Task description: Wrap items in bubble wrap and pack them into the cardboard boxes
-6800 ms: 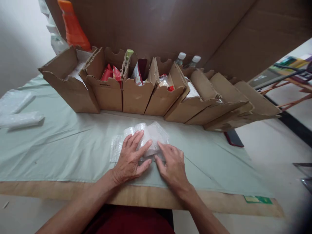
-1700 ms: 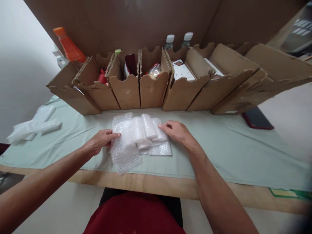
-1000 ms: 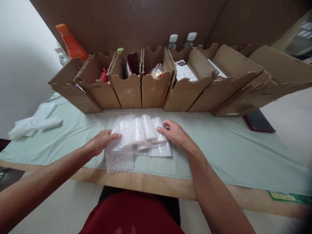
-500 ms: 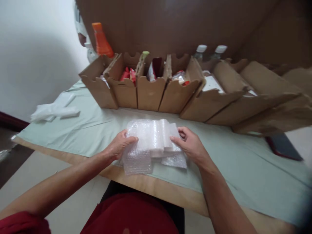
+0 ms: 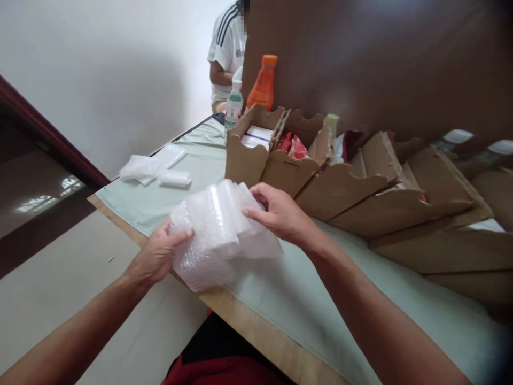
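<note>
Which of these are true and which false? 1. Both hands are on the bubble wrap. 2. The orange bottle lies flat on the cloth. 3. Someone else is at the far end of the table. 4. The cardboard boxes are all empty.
1. True. The left hand grips the near side of the bubble wrap bundle and the right hand holds its far side.
2. False. The orange bottle stands upright behind the cardboard boxes.
3. True. A person in a white shirt is at the far end of the table.
4. False. Red packets show in one box and a white carton in another.
</note>
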`<state>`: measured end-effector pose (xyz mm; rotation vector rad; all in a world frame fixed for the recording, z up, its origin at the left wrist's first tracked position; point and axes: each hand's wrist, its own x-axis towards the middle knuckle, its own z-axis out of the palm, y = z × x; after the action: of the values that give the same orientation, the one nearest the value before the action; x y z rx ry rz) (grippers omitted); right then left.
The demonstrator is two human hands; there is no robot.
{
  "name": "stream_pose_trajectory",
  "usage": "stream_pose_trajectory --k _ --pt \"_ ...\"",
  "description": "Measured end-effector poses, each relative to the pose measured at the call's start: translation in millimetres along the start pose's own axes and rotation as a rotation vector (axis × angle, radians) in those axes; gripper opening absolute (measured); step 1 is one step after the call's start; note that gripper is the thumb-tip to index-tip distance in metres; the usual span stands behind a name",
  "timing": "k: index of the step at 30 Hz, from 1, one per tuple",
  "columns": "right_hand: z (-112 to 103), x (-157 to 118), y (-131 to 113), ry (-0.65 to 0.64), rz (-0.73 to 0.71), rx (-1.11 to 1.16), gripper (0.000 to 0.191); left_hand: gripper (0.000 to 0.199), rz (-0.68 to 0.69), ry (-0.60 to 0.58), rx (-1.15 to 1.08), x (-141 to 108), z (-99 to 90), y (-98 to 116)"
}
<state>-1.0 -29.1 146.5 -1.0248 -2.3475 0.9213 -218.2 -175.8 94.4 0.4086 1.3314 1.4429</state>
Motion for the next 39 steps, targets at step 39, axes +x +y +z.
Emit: stream_pose_trajectory --k 39 --pt "150 113 56 0.076 -0.099 -0.226 0.042 0.046 0.362 0.22 -0.039 137 -51.3 47"
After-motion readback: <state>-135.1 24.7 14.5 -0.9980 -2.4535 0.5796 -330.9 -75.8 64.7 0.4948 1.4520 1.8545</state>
